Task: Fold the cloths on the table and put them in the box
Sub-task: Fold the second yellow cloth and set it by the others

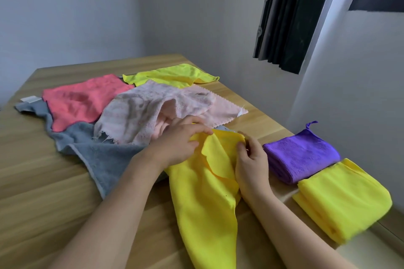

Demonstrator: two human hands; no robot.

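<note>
A long yellow cloth lies in front of me on the wooden table, running from the near edge up to my hands. My left hand pinches its far left corner. My right hand pinches the far right corner, thumb and fingers closed on the fabric. Behind lie unfolded cloths: a pale pink one, a coral one, a grey one and a yellow-green one. To the right sit a folded purple cloth and a folded yellow cloth. No box is in view.
A white wall runs along the table's right side, with a dark curtain hanging above it. A small white tag shows at the grey cloth's far left corner. Bare wood shows at the near left of the table.
</note>
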